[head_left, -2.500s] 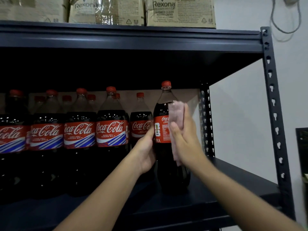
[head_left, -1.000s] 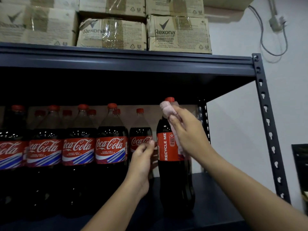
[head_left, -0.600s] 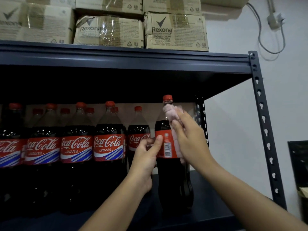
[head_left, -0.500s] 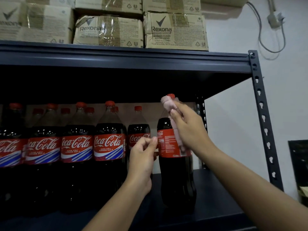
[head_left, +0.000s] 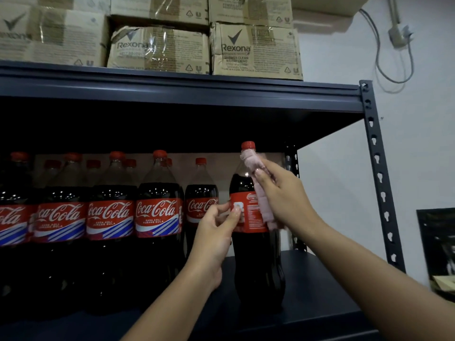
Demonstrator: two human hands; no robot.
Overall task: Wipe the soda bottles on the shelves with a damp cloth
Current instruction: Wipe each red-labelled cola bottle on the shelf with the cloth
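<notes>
The cola bottle is glossy clear plastic with a smooth red plastic cap and a shiny printed label. The pink cloth against it looks soft and ribbed. The shelf frame is matt dark painted metal. The Rexona cartons above are dull, creased cardboard with patches of glossy clear tape.

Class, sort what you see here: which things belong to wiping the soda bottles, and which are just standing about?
Belonging to the job:
front bottle
pink cloth
right hand
left hand
other bottles

Just there:
cardboard boxes
wall cable
</notes>
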